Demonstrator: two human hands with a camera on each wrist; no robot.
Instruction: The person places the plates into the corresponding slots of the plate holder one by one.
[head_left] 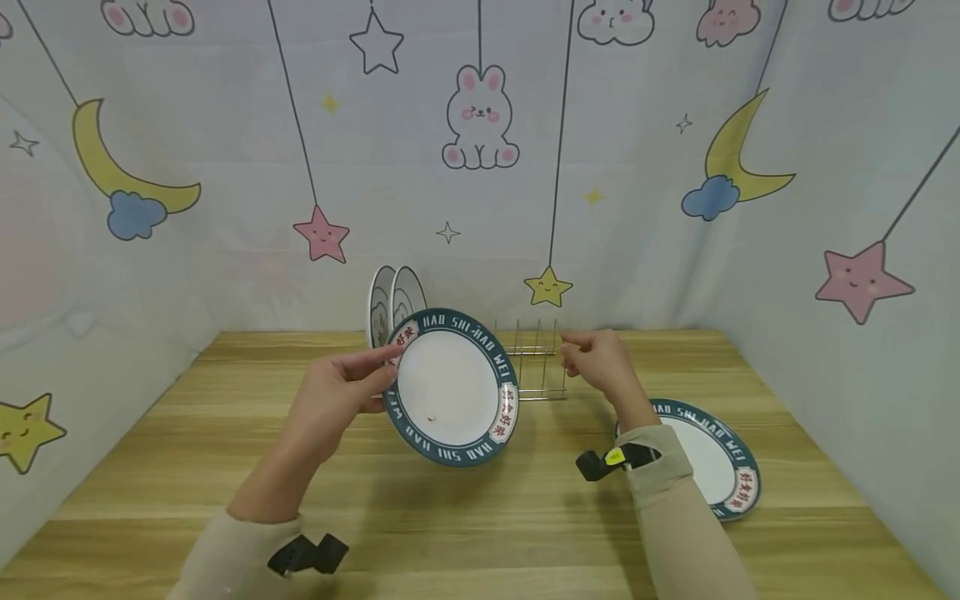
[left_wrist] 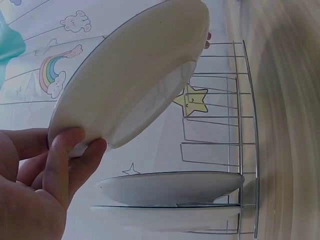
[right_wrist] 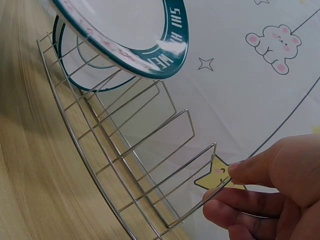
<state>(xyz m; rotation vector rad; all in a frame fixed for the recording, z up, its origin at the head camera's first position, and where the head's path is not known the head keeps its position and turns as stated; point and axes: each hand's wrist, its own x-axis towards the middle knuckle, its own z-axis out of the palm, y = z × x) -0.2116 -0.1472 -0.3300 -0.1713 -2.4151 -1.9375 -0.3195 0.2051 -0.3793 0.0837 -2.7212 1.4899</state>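
Note:
A white plate (head_left: 450, 387) with a dark green lettered rim is tilted in the air. My left hand (head_left: 337, 396) pinches its left edge between thumb and fingers, and the left wrist view shows the plate's pale underside (left_wrist: 135, 75). Behind it stands a wire dish rack (right_wrist: 187, 111). My right hand (head_left: 603, 362) pinches the wire at the rack's right end between thumb and index finger. Two plates stand on edge at the rack's left end, one nearer plate (left_wrist: 170, 187) and one outer plate (left_wrist: 180, 217) in the left wrist view. The held plate partly hides the rack in the head view.
Another green-rimmed plate (head_left: 708, 458) lies on the wooden table (head_left: 480, 542) at the right, partly under my right forearm. A white curtain (head_left: 420, 183) printed with stars, moons and a bunny hangs behind the table.

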